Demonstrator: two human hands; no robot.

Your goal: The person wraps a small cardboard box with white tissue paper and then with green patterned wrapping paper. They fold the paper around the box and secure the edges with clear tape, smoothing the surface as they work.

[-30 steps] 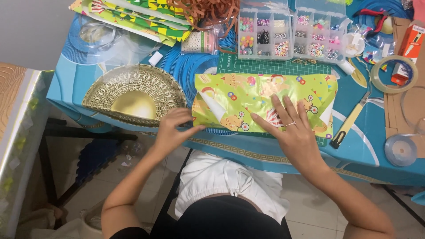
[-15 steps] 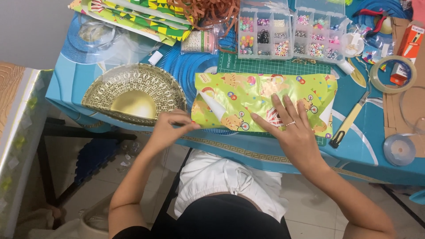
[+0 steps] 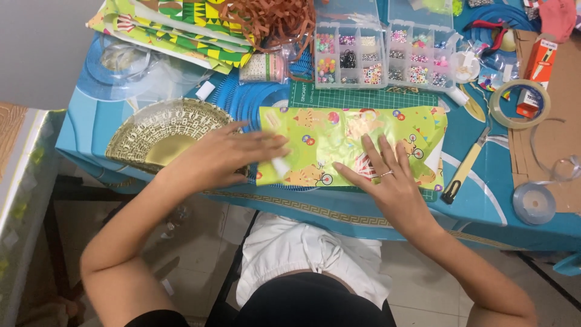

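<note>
The person's right hand (image 3: 387, 181) lies flat and open on a sheet of green patterned wrapping paper (image 3: 339, 145), fingers spread and palm down, a ring on one finger. It presses the paper's lower right part against the green cutting mat (image 3: 363, 97) underneath.

The left hand (image 3: 227, 158) is also open, fingers stretched out together and pointing right, laid across the paper's left edge – it looks slightly blurred. Just past its fingertips a small white piece (image 3: 280, 166) shows at the paper's edge; whether the hand grips it cannot be told. The heel of this hand sits over the rim of a gold patterned plate (image 3: 151, 130), which lies just left of the paper.

The paper is spread lengthwise near the front edge of the desk (image 3: 484, 200), which is covered in a blue cloth. Right of the paper a utility knife (image 3: 465, 166) with a yellow handle lies at a slant, close to but not touching the right hand. Behind the paper stand two clear bead boxes (image 3: 381, 54) with many small compartments of coloured beads. A tape ring (image 3: 519, 104) lies at the far right, beside a sheet of brown cardboard (image 3: 557, 121) – and a grey ribbon spool (image 3: 534, 203) sits near the desk's front right corner. More patterned paper sheets (image 3: 169, 27) are piled at the back left
</note>
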